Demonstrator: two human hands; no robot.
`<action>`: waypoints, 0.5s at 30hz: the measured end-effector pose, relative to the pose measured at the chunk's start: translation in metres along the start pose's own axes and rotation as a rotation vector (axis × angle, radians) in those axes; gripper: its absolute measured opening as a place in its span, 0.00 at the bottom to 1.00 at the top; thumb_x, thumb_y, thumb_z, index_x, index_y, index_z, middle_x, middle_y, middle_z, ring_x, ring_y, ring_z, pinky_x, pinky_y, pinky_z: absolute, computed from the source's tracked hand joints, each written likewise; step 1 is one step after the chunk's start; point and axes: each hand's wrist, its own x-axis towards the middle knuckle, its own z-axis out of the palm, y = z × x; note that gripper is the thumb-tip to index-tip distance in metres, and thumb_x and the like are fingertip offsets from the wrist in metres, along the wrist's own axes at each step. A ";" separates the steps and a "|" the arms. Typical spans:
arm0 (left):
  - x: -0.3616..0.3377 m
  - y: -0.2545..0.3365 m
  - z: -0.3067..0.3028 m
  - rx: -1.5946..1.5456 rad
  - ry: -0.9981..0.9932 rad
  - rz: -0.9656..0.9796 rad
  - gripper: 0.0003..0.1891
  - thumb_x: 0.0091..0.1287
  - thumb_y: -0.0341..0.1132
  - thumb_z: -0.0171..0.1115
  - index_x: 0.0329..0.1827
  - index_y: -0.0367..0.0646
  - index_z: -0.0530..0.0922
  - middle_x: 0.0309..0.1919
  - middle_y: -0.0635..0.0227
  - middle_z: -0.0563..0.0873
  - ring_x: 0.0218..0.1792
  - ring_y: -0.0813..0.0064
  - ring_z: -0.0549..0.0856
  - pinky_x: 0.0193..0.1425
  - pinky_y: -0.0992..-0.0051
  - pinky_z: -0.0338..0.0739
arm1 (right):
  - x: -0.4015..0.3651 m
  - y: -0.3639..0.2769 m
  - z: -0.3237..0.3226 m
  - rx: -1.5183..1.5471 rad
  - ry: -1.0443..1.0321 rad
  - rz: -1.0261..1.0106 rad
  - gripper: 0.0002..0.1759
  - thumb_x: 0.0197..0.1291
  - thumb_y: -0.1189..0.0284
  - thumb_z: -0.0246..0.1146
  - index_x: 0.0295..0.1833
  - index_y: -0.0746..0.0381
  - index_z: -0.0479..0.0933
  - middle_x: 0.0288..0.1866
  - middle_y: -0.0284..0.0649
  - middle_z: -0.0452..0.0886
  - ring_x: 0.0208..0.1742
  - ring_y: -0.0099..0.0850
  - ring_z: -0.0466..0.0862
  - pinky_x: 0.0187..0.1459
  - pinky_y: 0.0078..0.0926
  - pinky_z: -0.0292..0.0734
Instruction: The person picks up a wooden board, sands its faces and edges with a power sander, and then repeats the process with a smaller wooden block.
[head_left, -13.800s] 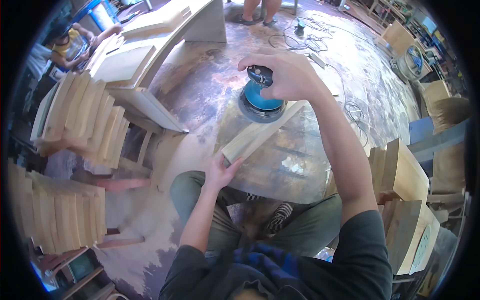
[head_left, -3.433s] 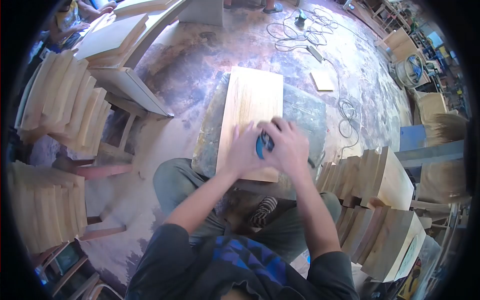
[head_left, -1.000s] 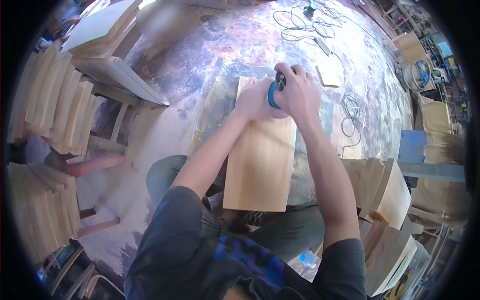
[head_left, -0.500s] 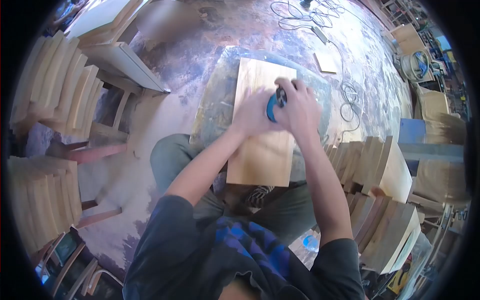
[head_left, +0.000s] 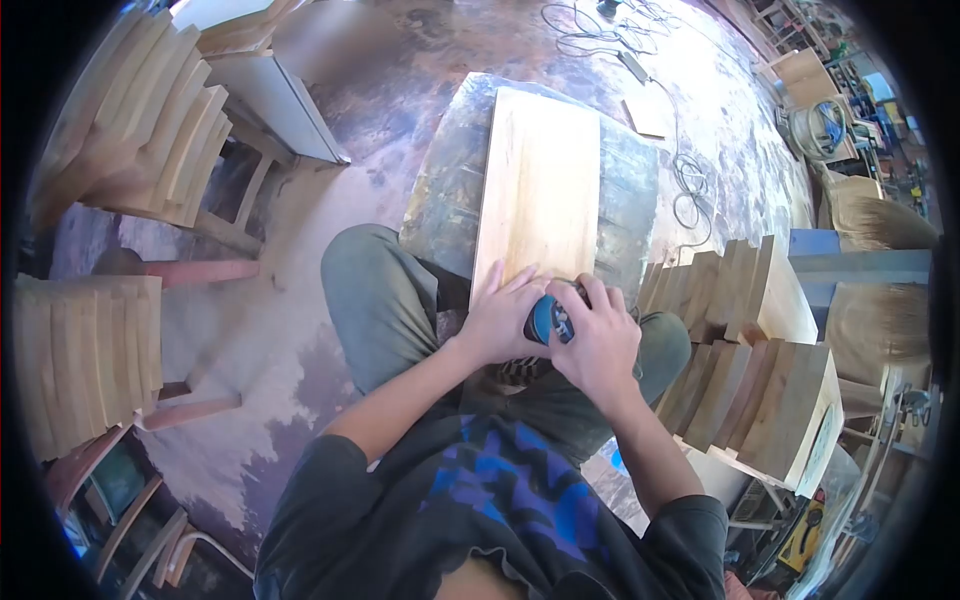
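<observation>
A long pale wooden board (head_left: pixel 540 180) lies lengthwise before my knees. My right hand (head_left: pixel 603 340) is closed around a compact blue-and-black hand power tool (head_left: pixel 543 320) at the board's near end. The tool's underside is hidden, so its exact kind cannot be told. Against the tool's left side is my left hand (head_left: pixel 500 318), its fingers stretched out and spread over the near edge of the board. The left thumb is mostly hidden. Beneath the board is a stained, flat work surface (head_left: pixel 440 190).
Stacked wooden pieces stand at the left (head_left: pixel 90 350) and close by my right knee (head_left: pixel 780 400). A dark cable (head_left: pixel 690 180) loops across the floor on the right, near a small flat board (head_left: pixel 643 118). A pale panel (head_left: pixel 290 105) stands upper left.
Both hands and the tool have moved from the middle of the board toward me, to its near end. More of the board's far part is uncovered. The camera view has shifted slightly.
</observation>
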 end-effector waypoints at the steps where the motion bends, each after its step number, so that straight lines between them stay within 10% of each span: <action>1: 0.000 0.002 0.001 -0.022 0.016 -0.024 0.55 0.52 0.67 0.86 0.78 0.41 0.77 0.79 0.53 0.83 0.85 0.49 0.76 0.91 0.31 0.55 | 0.000 -0.001 0.003 -0.035 0.008 -0.013 0.38 0.44 0.74 0.79 0.65 0.40 0.83 0.62 0.37 0.83 0.59 0.46 0.86 0.47 0.46 0.89; 15: 0.156 -0.096 -0.033 0.006 0.138 -0.066 0.58 0.50 0.67 0.87 0.79 0.39 0.76 0.73 0.48 0.86 0.81 0.41 0.79 0.88 0.36 0.64 | 0.179 0.059 0.030 0.020 0.106 0.101 0.26 0.57 0.69 0.74 0.63 0.40 0.87 0.63 0.36 0.87 0.59 0.48 0.89 0.52 0.50 0.90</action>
